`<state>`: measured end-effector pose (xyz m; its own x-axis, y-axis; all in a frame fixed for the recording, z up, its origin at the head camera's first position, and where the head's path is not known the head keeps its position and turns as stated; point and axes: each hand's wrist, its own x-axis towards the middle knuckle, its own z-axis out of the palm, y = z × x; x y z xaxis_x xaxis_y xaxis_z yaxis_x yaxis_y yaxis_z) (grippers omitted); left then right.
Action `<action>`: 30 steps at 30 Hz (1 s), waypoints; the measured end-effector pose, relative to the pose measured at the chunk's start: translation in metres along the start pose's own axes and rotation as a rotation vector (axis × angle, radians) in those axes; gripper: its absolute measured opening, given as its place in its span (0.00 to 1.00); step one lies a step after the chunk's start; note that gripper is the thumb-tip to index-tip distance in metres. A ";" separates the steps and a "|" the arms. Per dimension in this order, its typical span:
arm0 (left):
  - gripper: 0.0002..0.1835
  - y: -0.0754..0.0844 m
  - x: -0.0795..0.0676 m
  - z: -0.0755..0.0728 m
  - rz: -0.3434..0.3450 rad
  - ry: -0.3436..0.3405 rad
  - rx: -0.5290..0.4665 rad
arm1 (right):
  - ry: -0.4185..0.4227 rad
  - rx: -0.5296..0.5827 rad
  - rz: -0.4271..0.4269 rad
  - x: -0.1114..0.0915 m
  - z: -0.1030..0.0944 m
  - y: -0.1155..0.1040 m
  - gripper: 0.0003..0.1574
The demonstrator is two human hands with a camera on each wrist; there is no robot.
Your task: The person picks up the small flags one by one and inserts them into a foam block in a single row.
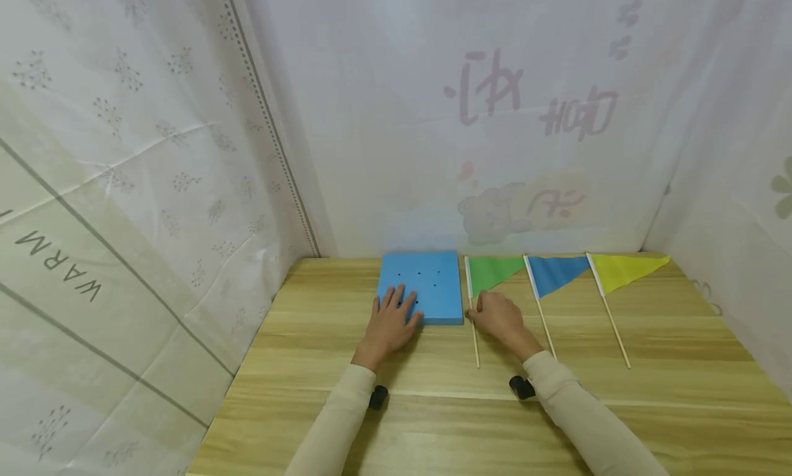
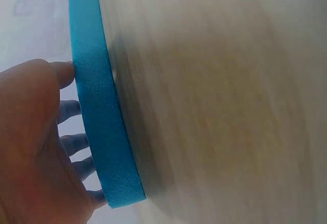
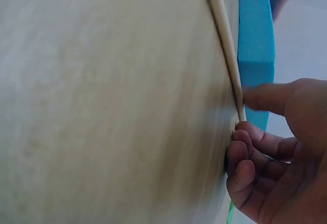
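My left hand [image 1: 388, 325] rests with spread fingers on the flat blue foam block [image 1: 427, 290], which has several small dark holes in its top. In the left wrist view, the thumb and fingertips touch the top edge of the block [image 2: 97, 91]. Right beside the block lies a green flag [image 1: 491, 273] on a thin wooden stick. My right hand [image 1: 500, 319] pinches that stick [image 3: 227, 40] below the cloth, thumb on one side and curled fingers on the other. The stick still lies along the table, and the hand hides part of it.
To the right lie a blue flag [image 1: 557, 275] and a yellow flag [image 1: 628, 272], each on a wooden stick. They share the wooden table [image 1: 445, 428] with the block. Patterned curtains [image 1: 383, 118] hang behind and at both sides.
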<state>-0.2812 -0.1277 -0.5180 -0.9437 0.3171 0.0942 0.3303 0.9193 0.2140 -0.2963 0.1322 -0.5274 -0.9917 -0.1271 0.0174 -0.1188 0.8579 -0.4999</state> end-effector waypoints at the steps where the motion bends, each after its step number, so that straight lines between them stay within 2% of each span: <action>1: 0.31 0.000 0.000 0.000 0.001 -0.003 -0.003 | 0.001 0.003 0.001 0.000 0.000 -0.001 0.29; 4: 0.32 0.000 0.001 0.001 0.004 -0.021 -0.011 | 0.008 0.024 0.007 -0.002 -0.001 -0.003 0.32; 8: 0.32 -0.001 0.003 0.003 0.009 -0.032 -0.024 | 0.018 0.064 0.053 -0.004 -0.003 -0.005 0.31; 16: 0.32 -0.002 0.001 0.002 0.012 -0.050 -0.019 | -0.058 0.136 0.083 0.000 -0.007 0.004 0.31; 21: 0.30 -0.001 0.001 0.002 0.024 -0.029 -0.038 | -0.072 0.197 0.095 0.001 -0.012 0.007 0.29; 25: 0.30 -0.002 0.002 0.003 0.024 -0.036 -0.014 | -0.075 0.245 0.111 0.000 -0.016 0.007 0.26; 30: 0.31 -0.002 0.000 0.001 0.023 -0.045 0.031 | -0.075 0.237 0.102 0.001 -0.019 0.007 0.26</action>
<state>-0.2822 -0.1286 -0.5197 -0.9359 0.3480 0.0552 0.3521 0.9181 0.1819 -0.2989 0.1481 -0.5143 -0.9906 -0.0902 -0.1028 0.0047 0.7288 -0.6847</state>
